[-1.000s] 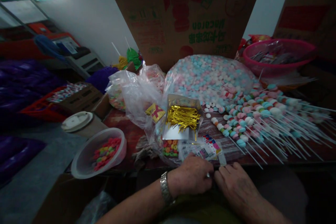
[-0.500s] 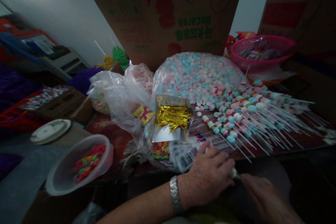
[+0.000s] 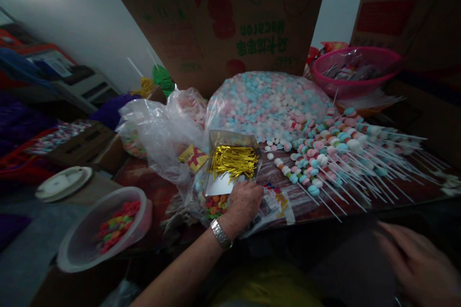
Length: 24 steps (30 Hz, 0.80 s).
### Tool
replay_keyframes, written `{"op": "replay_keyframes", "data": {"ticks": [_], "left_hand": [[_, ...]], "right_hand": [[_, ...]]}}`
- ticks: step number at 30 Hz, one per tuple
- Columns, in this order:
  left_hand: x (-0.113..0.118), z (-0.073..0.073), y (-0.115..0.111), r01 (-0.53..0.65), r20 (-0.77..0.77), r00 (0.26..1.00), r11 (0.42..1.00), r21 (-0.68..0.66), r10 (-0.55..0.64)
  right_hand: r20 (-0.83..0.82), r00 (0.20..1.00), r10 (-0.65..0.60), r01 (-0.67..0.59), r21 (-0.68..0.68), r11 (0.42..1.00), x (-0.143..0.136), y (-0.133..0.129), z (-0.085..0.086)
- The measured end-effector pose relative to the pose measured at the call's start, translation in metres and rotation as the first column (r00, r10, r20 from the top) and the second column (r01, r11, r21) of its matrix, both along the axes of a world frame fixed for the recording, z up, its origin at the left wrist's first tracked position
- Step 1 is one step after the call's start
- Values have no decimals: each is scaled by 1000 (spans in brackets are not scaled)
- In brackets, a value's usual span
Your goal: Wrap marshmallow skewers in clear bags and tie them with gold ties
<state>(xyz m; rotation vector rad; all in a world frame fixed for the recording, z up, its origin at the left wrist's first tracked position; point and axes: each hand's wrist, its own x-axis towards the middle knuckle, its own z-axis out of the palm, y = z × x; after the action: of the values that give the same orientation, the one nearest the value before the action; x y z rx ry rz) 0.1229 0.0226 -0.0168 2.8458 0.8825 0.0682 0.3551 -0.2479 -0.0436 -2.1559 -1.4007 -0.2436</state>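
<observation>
My left hand (image 3: 245, 205), with a metal watch at the wrist, is at the front edge of an open box of gold twist ties (image 3: 235, 162). Its fingertips are hidden, so any held item cannot be made out. Just right of it lie printed plastic wrappers (image 3: 279, 205). At the lower right, my right hand (image 3: 419, 261) is away from the table, blurred, with thumb and fingers apart and nothing visible between them. Skewers of pastel candies (image 3: 334, 153) are piled to the right. Ring candies (image 3: 216, 205) show in plastic below the box.
Behind the box stands a large bag of pastel candies (image 3: 266, 100). A pink basket (image 3: 355, 87) sits at the back right. A clear tub (image 3: 66, 249) of red, green and yellow candies is at the lower left. A big carton (image 3: 216, 24) rises behind.
My left hand has moved left and up from the wrappers to the box of ties. My right hand has moved right, apart from the left. More of the printed wrappers shows.
</observation>
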Motion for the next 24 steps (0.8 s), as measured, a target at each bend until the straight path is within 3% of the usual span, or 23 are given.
{"op": "replay_keyframes", "data": {"ticks": [2,5,7,9,12,15,20,24], "left_hand": [[-3,13,5,58,62,996,998,20,-59],[-13,32,12,179,180,968,984,-4,-175],[-21,37,16,203,220,958,977,-67,-184],[-28,33,20,135,233,967,983,-122,-104],[-31,17,22,2,246,969,992,-129,31],[-28,10,23,-4,290,956,994,-111,37],[-29,35,19,234,164,963,965,-114,-214],[-35,40,-1,95,205,976,993,-67,-79]], "right_hand": [[44,987,157,-160,66,985,-31,62,10],[32,922,386,-387,126,913,-76,148,26],[-59,864,500,-490,126,862,-97,185,28],[-111,853,509,-494,140,858,-109,207,23],[-129,868,479,-461,148,875,-113,216,12],[-138,863,485,-468,139,873,-111,209,10],[-141,814,564,-555,102,826,-112,187,20],[-154,838,523,-509,122,852,-119,175,22]]}}
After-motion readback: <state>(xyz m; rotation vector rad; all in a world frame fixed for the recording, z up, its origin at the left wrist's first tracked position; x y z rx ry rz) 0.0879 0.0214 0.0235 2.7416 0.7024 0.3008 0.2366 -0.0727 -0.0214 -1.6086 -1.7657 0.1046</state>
